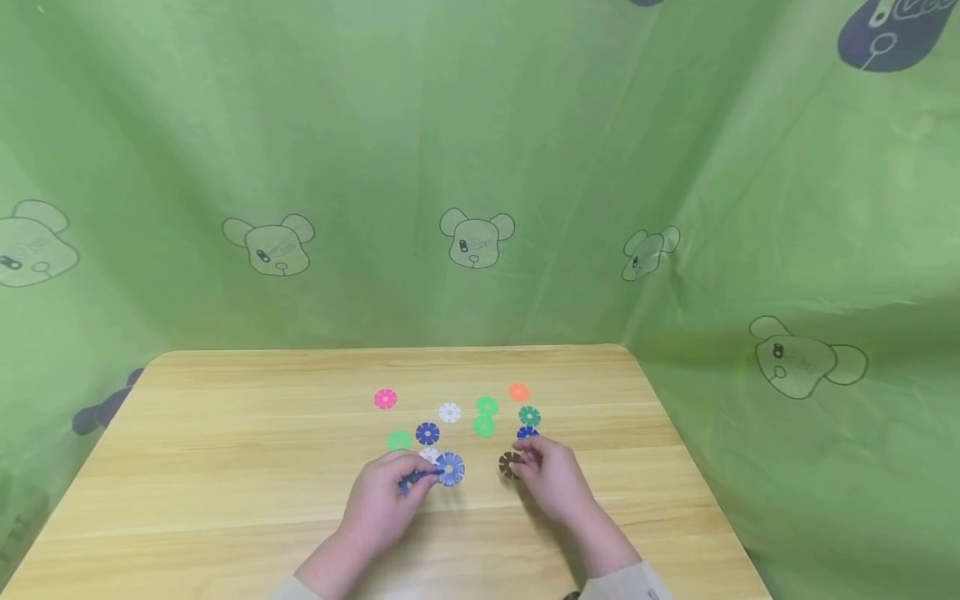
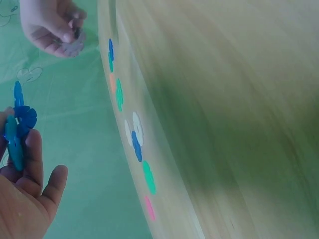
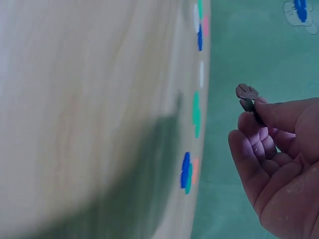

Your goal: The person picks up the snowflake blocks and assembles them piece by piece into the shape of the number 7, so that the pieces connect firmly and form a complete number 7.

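My left hand [image 1: 386, 496] pinches a small cluster of blue notched plastic discs [image 1: 451, 469] between thumb and fingers. The left wrist view shows these blue discs [image 2: 26, 119] slotted together at angles, one of them face-on. To the right, across a short gap, my right hand [image 1: 557, 482] pinches a brown notched disc [image 1: 507, 465] at its edge. In the right wrist view a second dark edge crosses the brown disc [image 3: 246, 92] at an angle, partly hidden by the fingertips. Both hands are held above the wooden table [image 1: 247, 467].
Beyond the hands lie loose notched discs: pink [image 1: 386, 399], white [image 1: 450, 412], dark blue [image 1: 427, 432], green [image 1: 399, 440], orange [image 1: 519, 392] and teal [image 1: 529, 416]. Two light green discs [image 1: 486, 407] lie together. A green curtain [image 1: 390, 300] surrounds the table's far and side edges.
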### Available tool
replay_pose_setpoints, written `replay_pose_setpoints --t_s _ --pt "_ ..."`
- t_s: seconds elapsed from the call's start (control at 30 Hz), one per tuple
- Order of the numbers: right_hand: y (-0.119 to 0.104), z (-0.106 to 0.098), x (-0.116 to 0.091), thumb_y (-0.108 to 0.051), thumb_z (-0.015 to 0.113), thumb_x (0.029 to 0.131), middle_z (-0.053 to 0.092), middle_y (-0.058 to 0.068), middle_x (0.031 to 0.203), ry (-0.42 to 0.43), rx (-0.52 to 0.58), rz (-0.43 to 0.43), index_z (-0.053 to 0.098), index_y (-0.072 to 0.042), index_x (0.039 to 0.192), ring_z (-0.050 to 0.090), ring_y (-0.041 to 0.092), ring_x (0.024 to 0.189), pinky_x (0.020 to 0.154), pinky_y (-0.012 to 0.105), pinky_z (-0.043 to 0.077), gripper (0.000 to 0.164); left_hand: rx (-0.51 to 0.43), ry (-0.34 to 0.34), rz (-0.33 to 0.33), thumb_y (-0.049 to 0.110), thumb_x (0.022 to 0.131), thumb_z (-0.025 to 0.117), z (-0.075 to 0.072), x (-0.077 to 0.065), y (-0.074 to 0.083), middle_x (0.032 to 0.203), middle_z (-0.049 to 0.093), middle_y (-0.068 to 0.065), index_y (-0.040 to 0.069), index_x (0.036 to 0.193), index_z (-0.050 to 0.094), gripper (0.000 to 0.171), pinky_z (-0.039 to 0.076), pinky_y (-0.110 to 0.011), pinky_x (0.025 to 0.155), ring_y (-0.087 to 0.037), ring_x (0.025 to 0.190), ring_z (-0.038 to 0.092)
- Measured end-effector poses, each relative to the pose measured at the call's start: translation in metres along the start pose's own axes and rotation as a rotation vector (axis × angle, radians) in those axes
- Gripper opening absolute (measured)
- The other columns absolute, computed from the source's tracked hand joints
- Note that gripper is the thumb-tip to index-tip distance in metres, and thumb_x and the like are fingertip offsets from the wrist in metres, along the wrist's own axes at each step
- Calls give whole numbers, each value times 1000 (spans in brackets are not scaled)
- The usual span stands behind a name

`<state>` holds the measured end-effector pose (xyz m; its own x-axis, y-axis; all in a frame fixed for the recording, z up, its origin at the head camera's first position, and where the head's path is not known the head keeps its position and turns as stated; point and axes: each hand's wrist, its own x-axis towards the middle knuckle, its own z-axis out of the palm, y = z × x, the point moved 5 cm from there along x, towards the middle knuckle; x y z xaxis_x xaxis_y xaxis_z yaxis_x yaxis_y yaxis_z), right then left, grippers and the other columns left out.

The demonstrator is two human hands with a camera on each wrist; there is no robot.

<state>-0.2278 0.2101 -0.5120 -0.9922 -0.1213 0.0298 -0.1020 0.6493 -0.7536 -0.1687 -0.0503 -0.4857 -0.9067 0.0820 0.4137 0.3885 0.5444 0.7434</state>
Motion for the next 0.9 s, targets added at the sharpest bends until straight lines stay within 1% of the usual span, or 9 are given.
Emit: replay_pose_setpoints --t_s 0.1,0.2,0.27,0.43,0.6,0.73,0.9 --pt "-10 -3 -2 3 80 88 69 3 97 3 22 -11 73 3 116 65 15 87 79 23 60 29 -5 3 6 8 86 87 0 0 0 96 77 10 17 92 79 14 63 -32 84 -6 90 71" --pt "-21 -5 -5 5 80 87 67 1 91 8 31 -43 74 3 114 62 14 80 72 22 59 27 -10 5 14 7 86 87 1 0 0 96 77 11 17 92 79 14 63 -31 83 -5 89 71" --pt "-29 -6 -7 6 80 87 67 1 88 11 35 -64 74 1 112 61 13 78 71 22 59 26 -11 7 20 7 85 87 1 0 -1 96 77 11 17 92 80 14 63 -31 82 -5 89 71" --pt "-45 -9 -12 8 78 87 70 2 91 6 53 -111 75 -3 108 63 12 80 72 21 59 24 -8 5 25 8 86 87 2 0 -2 96 77 11 18 93 80 14 63 -31 83 -5 90 71" --pt "-55 -10 -15 10 76 88 74 4 93 -27 129 -132 75 -5 105 67 15 82 74 23 61 22 -15 -3 18 8 87 86 3 0 -2 97 77 11 18 93 80 13 63 -32 84 -6 91 71" --pt "-60 -8 -17 8 77 88 76 3 95 -42 190 -154 76 -5 103 70 16 84 76 24 62 21 -27 -14 12 7 87 85 3 0 -2 96 76 11 17 93 80 13 63 -33 85 -6 91 71" --pt "-61 -4 -19 6 78 88 76 2 94 -42 210 -149 76 -6 103 70 16 84 76 23 62 20 -27 -34 13 7 89 84 5 0 -1 97 77 9 16 94 80 11 63 -35 87 -7 92 71"
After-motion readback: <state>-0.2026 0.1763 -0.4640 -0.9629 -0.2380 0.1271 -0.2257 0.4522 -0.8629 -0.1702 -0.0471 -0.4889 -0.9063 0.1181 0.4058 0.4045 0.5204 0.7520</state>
